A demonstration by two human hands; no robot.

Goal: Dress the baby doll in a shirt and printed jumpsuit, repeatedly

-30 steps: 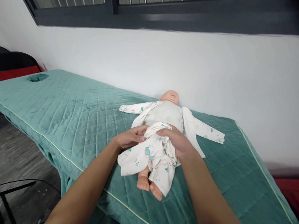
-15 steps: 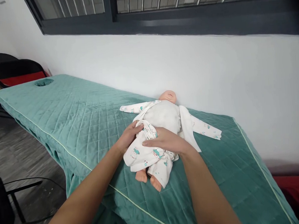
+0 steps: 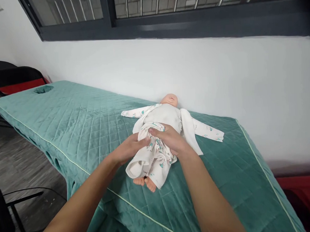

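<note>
A baby doll (image 3: 169, 99) lies on its back, its head toward the wall and its bare feet toward me. White printed baby pants (image 3: 158, 164) cover its legs, bunched at the waist. My left hand (image 3: 130, 147) grips the left side of the waistband, thumb on top. On the other side, my right hand (image 3: 170, 137) pinches the bunched waistband with its thumb across the front. A white printed baby top (image 3: 191, 129) is spread open beneath the doll, sleeves stretched out to both sides. The doll's torso (image 3: 164, 114) is pale and uncovered.
A green quilted cover (image 3: 74, 124) lies over the long bed, which has a face hole (image 3: 43, 89) at its far left end. The white wall (image 3: 221, 77) and dark window frame (image 3: 191, 26) stand behind. Black and red chairs (image 3: 18, 80) are at the left.
My right thumb has moved up onto the waistband, and the pants are bunched higher and tighter. The doll's feet show less below the pant legs. The view has shifted slightly.
</note>
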